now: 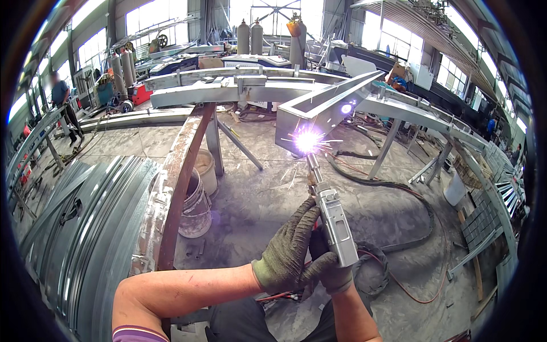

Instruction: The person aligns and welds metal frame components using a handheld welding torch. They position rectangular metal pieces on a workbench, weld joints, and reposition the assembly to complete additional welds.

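Both my hands wear dark grey-green work gloves. My right hand is closed round the grip of a silver handheld welding torch, behind and below its body. My left hand presses against the torch's left side, its fingers closed along the front of the grip. The torch points away from me. At its nozzle tip a bright white-purple glow with sparks burns on the near lower corner of a folded sheet-metal channel. That glare hides the seam. The channel is open on top and stretches away to the right.
A long curved metal beam crosses in front, on legs. A rusty steel beam runs toward me at left, beside two buckets and stacked metal strips. Hoses lie on the floor at right. A person stands far left.
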